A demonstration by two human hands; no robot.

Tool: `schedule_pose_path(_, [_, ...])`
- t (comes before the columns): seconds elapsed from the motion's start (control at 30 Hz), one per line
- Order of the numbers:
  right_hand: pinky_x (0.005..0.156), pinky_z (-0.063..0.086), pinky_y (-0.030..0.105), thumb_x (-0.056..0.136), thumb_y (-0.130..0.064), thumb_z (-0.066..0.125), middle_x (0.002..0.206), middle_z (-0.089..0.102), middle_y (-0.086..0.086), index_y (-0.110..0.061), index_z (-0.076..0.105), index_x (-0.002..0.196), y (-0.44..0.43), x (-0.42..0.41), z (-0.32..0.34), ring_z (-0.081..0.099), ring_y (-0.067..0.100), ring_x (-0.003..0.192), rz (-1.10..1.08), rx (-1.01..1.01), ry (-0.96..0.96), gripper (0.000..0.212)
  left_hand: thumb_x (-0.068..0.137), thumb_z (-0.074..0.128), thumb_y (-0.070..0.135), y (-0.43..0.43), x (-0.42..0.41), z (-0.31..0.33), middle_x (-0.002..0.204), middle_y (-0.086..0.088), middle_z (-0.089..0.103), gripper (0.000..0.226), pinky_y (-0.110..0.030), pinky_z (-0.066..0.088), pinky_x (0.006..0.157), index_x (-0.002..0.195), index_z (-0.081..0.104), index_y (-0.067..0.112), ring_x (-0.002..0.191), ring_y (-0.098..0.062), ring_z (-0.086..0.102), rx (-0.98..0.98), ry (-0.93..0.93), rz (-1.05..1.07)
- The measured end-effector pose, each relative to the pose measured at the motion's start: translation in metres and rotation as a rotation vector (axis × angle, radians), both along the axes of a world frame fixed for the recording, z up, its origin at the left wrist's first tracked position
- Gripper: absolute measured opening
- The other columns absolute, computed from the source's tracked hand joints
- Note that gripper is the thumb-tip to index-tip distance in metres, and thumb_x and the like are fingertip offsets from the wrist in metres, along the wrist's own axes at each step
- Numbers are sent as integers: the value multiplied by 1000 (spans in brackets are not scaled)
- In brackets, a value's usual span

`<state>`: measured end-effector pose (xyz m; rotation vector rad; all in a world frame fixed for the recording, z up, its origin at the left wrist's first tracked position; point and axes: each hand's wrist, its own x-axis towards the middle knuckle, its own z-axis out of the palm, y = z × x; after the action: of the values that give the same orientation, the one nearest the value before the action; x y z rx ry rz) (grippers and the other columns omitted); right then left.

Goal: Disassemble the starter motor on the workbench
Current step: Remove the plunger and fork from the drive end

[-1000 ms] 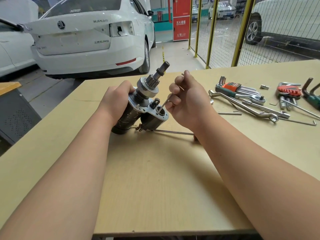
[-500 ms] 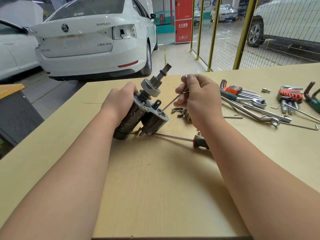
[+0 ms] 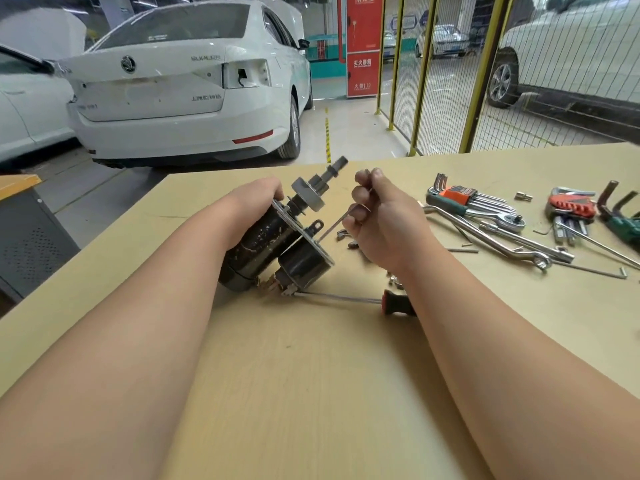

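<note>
Starter motor [image 3: 273, 244] tilted on the bench [image 3: 311, 375].
Left hand [image 3: 252, 206] grips its body; right hand [image 3: 377, 220] pinches a thin hex key [image 3: 334, 226] at its plate.

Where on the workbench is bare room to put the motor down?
The wooden workbench is bare between the forearms, nearer than the black-handled screwdriver, and on the right, nearer than the silver wrenches. Crowded: the far right, with the orange-holdered hex key set, and small metal parts beside the right hand.

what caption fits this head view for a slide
Left hand steadies a tilted starter motor on the workbench while the right hand holds a thin hex key to its flange.
</note>
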<state>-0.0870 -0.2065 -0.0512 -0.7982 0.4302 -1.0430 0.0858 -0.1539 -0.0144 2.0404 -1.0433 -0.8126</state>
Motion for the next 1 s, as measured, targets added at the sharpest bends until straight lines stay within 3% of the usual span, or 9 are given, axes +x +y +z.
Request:
schedule_pose_path(0.2, [50,51,24,98,-15,50,67,60,2,-12,57,86,5,1,-12,50,8,46,-321,-136,121,14,83,44,42,-12,1,-5,78,-9,58,30,-34,40,62,87,57,15,74,-25,56,8,-35,-19])
schedule_pose_path(0.3, [53,54,26,93,-13,59,60,60,-1,-13,63,86,7,-2,-16,58,10,50,-461,-197,257,7,77,44,46,-12,4,-8,79,-9,59,35,-35,42,65,88,58,16,77,-26,58,-5,-28,-14])
schedule_pose_path(0.47, [50,53,25,87,-15,68,61,64,5,-7,61,82,11,-3,-17,64,16,52,-366,-32,231,12,79,43,47,-11,3,-10,86,-10,60,33,-36,41,66,86,57,18,84,-27,57,-9,-47,4])
schedule_pose_path(0.77, [59,58,34,95,-14,55,57,64,0,-11,59,71,13,-1,-20,61,14,50,-461,-203,323,24,87,43,43,-11,0,-9,85,-9,57,29,-34,38,63,87,55,17,81,-25,55,7,-50,3])
schedule_pose_path(0.87, [55,56,31,94,-13,55,62,66,2,-15,57,86,13,-2,-19,62,13,49,-499,-247,405,8,89,42,41,-11,-2,-8,85,-9,55,27,-34,39,64,86,53,17,80,-24,53,22,-54,-5])
schedule_pose_path(0.93, [50,52,28,92,-15,57,69,68,1,-23,50,103,10,-3,-19,63,12,47,-562,-355,569,16,92,40,38,-11,-4,-7,87,-9,54,25,-34,37,63,88,52,17,81,-24,52,39,-76,-22])
schedule_pose_path(1.0, [52,49,23,90,-19,59,74,64,-7,-26,51,106,8,-3,-17,63,9,51,-629,-487,721,19,94,38,37,-11,-6,-7,89,-10,55,24,-33,36,61,91,51,17,82,-24,52,49,-104,-41])
